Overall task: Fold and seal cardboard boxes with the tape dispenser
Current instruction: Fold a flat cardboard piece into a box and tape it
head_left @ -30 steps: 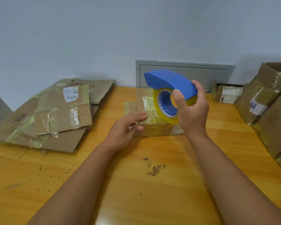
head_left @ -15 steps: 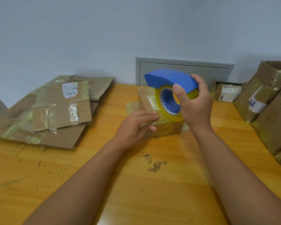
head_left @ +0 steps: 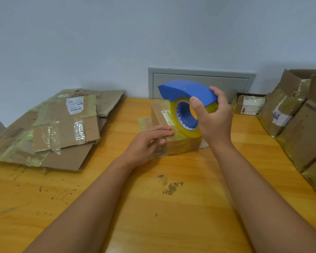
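Note:
A small cardboard box (head_left: pixel 182 146) wrapped in yellowish tape sits at the middle of the wooden table (head_left: pixel 171 207). My left hand (head_left: pixel 146 143) lies flat on its near left top edge, fingers straight and pressing the tape down. My right hand (head_left: pixel 213 119) grips the blue tape dispenser (head_left: pixel 186 92) with its yellow tape roll (head_left: pixel 186 123), thumb on the near side, fingers over the back. The roll rests on the box top. A white label (head_left: pixel 166 115) shows on the box behind the roll.
Flattened cardboard sheets (head_left: pixel 58 125) with tape and a label lie stacked at the left. Several taped boxes (head_left: pixel 299 125) stand along the right edge, a smaller one (head_left: pixel 250 105) by the wall. A grey wall panel (head_left: pixel 201 79) is behind the box.
The box has turned slightly under my hands. My left hand's fingers have slid right along the box top; the dispenser stays on the box.

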Available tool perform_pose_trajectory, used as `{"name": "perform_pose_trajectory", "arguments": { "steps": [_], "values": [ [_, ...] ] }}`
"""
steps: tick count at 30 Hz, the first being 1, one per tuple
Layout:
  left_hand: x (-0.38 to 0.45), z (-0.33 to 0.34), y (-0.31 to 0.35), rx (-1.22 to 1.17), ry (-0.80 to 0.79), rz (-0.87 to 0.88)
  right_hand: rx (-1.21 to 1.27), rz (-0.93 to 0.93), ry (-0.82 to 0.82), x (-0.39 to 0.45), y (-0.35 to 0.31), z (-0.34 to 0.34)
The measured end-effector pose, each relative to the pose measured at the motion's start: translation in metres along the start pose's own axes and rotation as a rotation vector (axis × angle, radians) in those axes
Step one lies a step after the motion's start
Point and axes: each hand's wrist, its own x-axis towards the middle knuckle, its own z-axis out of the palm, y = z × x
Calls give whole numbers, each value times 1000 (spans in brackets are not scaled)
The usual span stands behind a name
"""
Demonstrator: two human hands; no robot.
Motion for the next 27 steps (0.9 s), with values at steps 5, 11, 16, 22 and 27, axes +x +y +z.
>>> {"name": "perform_pose_trajectory", "arguments": {
  "steps": [5, 11, 16, 22, 27],
  "values": [
    [-2, 1, 0, 7, -13, -18, 8, 3, -10, -1, 0, 0],
    [-5, 5, 7, 192, 48, 22, 4, 1, -15, 0, 0, 1],
    [-5, 9, 20, 427, 77, 47, -7, 4, -14, -1, -2, 1],
    [3, 23, 23, 548, 165, 178, 3, 23, 12, 2, 2, -2],
    [-5, 2, 18, 662, 136, 12, -4, 55, 93, 15, 13, -16]
  ]
}}
